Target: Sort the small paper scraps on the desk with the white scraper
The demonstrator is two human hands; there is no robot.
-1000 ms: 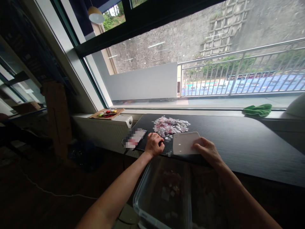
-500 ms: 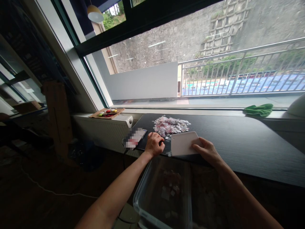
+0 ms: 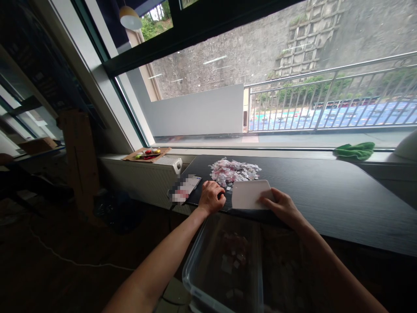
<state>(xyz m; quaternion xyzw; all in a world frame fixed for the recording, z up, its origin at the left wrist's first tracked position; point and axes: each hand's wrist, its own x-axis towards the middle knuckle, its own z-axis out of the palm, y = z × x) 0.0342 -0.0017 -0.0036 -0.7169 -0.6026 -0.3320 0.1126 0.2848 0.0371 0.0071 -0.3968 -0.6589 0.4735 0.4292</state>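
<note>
Clear bin has some paper bits inside. Right hand is pinching a white card by the pile on the table; left hand is curled, can't tell if it's empty.

The right hand holds a white panel near paper scraps.

Phone mostly pixelated; clear bin cut off by bottom edge.

Probably a dim workroom, with table and radiator beside a window.
</note>
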